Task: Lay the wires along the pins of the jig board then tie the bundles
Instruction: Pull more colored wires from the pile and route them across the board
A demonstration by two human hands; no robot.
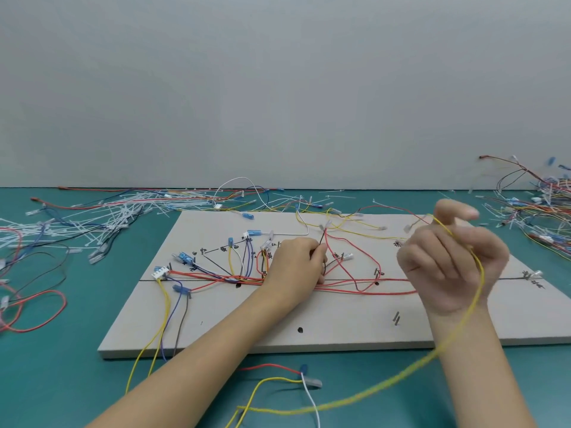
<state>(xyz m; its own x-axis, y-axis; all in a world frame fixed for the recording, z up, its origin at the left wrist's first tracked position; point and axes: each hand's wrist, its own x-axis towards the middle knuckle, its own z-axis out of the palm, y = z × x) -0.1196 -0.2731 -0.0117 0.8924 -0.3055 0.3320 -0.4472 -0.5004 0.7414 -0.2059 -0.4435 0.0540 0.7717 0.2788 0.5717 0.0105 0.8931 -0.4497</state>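
Hands first: right hand (451, 267) raised, fingers curled round a long yellow wire (386, 393); left hand (296, 264) pinches a thin black wire (321, 239) mid-board. Grey flat jig board (324, 329) at the counter centre is partly routed; white cable ties (102, 217) lie loose, bundles apparently untied.

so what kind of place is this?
Likely a wire-harness assembly bench: a jig board with pins and hand-marked routes, wires laid along it, loose cable ties heaped on the green table, and a plain wall behind.
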